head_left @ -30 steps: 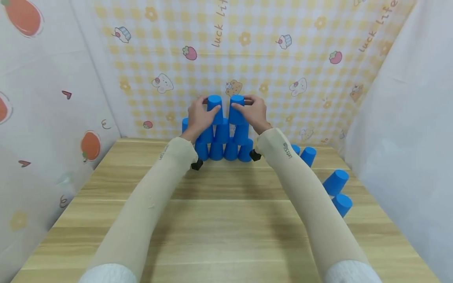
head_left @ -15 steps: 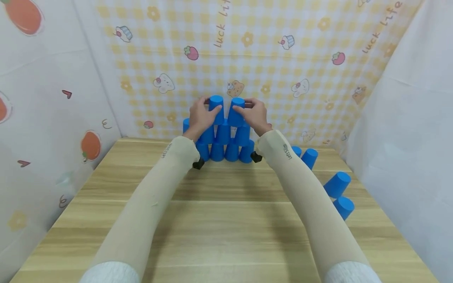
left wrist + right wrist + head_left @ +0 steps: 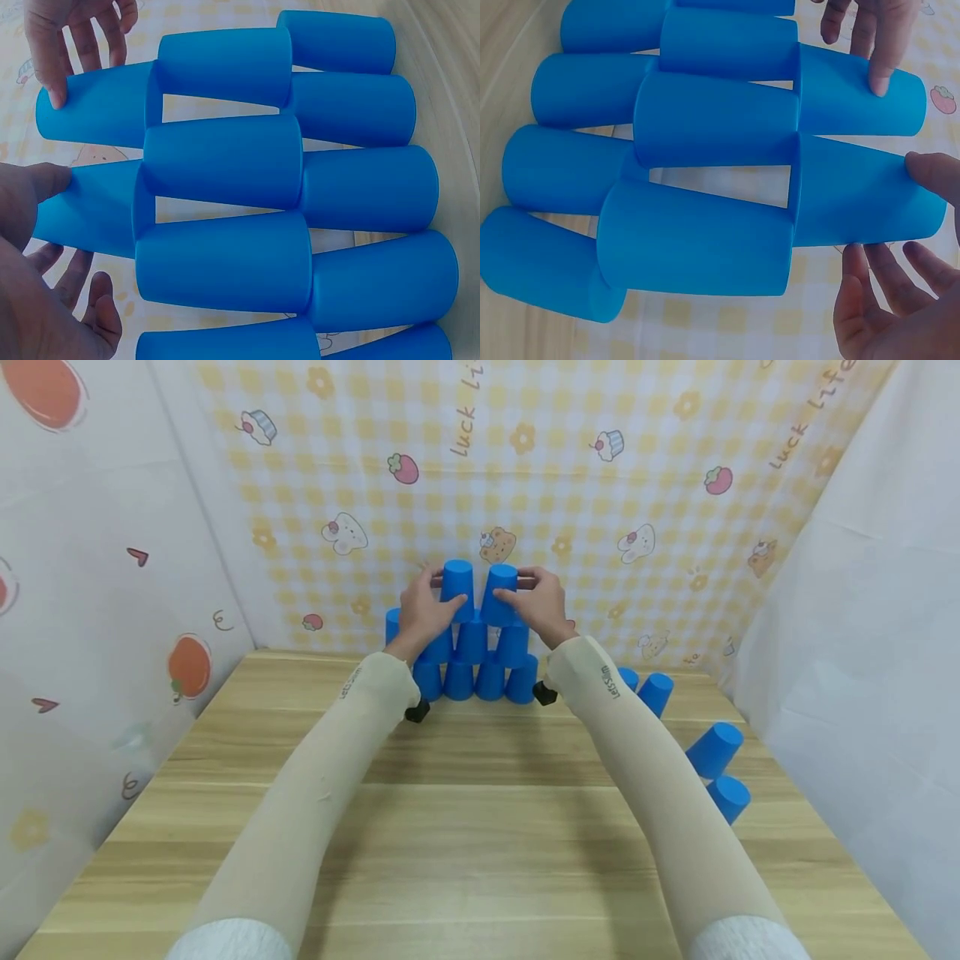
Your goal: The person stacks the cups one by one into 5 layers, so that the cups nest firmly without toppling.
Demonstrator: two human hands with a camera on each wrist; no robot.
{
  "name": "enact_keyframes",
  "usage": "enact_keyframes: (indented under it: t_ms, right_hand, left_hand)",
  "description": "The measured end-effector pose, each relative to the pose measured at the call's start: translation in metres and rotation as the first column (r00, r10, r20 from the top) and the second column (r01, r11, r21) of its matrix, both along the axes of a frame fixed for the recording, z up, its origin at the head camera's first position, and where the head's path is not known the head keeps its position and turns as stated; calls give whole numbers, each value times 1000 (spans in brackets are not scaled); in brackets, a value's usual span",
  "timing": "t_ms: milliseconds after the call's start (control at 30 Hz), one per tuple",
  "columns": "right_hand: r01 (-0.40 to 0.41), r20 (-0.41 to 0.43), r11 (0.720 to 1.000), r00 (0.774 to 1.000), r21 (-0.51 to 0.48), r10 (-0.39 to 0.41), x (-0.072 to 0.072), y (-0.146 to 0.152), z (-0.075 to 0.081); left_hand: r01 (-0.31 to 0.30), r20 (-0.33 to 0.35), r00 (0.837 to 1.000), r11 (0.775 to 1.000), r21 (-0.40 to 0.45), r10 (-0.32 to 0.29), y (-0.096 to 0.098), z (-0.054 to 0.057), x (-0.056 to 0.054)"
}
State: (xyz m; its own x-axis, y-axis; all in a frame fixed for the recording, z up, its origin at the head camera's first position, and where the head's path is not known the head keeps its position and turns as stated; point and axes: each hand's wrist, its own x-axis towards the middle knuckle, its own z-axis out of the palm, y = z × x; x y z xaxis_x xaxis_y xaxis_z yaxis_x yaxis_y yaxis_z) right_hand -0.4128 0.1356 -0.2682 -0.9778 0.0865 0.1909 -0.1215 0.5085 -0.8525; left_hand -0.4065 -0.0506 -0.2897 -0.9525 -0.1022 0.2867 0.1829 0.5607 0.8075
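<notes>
In the head view, blue cups stand upside down in a stacked wall at the back of the table. My left hand (image 3: 422, 612) holds the left top-tier cup (image 3: 457, 587) between thumb and fingers. Beside it, the right top-tier cup (image 3: 498, 595), slightly tilted, is held the same way by my right hand (image 3: 543, 607). Both cups meet the middle row, where a cup (image 3: 472, 642) shows under the gap between them. The bottom row includes a cup (image 3: 490, 681). From the right wrist view, the right-hand cup's rim (image 3: 798, 191) touches the middle-row cups. My left forearm partly hides the stack's left end.
Several more blue cups stand on the table's right side, among them a leaning cup (image 3: 715, 750) and a nearer cup (image 3: 727, 799) partly behind my right sleeve. A patterned cloth (image 3: 570, 485) hangs right behind the stack. Wooden tabletop (image 3: 465, 843) spreads in front.
Both hands keep their hold in nearly the same place. The right top-tier cup's lower end has shifted slightly left, so it leans a little more. The head view has moved slightly.
</notes>
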Motion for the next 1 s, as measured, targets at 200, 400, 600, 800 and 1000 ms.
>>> enact_keyframes:
  t_ms: [200, 400, 600, 800, 1000]
  right_hand:
    - [-21, -2, 1000, 1000, 18, 21, 0, -1, 1]
    - [-31, -5, 999, 999, 27, 31, 0, 0, 1]
    - [-33, -17, 999, 999, 38, 33, 1, 3, 0]
    - [-46, 1, 998, 999, 42, 46, 4, 7, 2]
    - [-64, 1, 997, 998, 39, 64, 9, 15, 2]
  left_hand:
    - [2, 18, 1000, 1000, 10, -2, -2, -2, 1]
    - [12, 16, 1000, 1000, 16, -12, -4, -4, 1]
    - [27, -20, 999, 999, 30, -26, -6, -8, 2]
    - [-23, -38, 999, 1000, -3, 23, -7, -12, 6]
    - [-46, -70, 997, 998, -35, 44, -7, -12, 9]
